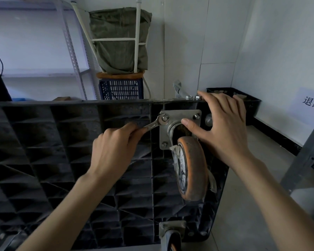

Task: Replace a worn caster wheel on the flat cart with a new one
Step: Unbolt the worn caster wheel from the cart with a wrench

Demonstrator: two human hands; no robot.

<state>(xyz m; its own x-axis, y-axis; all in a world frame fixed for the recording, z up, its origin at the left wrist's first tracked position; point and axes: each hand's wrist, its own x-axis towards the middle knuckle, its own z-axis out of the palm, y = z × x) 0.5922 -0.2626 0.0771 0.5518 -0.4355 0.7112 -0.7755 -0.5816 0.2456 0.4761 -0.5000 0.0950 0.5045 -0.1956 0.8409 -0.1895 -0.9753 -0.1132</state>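
Note:
The flat cart (pixel 62 151) stands tipped up, its black ribbed underside facing me. A worn orange caster wheel (pixel 194 167) hangs from a metal mounting plate (pixel 179 116) bolted near the cart's top right corner. My left hand (pixel 114 149) is shut on the handle of an open-end wrench (pixel 156 123), whose jaw sits on the plate's upper left bolt (pixel 164 118). My right hand (pixel 221 122) rests spread over the cart's top edge, thumb on the caster's swivel fork. Two bolt ends (pixel 193 97) stick up on the top edge.
A second caster (pixel 172 234) shows at the cart's bottom edge. Behind stand a blue crate (pixel 121 88) with a stool and a green sack (pixel 120 40), plus a metal shelf rack (pixel 71 48). A black crate (pixel 250 104) sits by the right wall.

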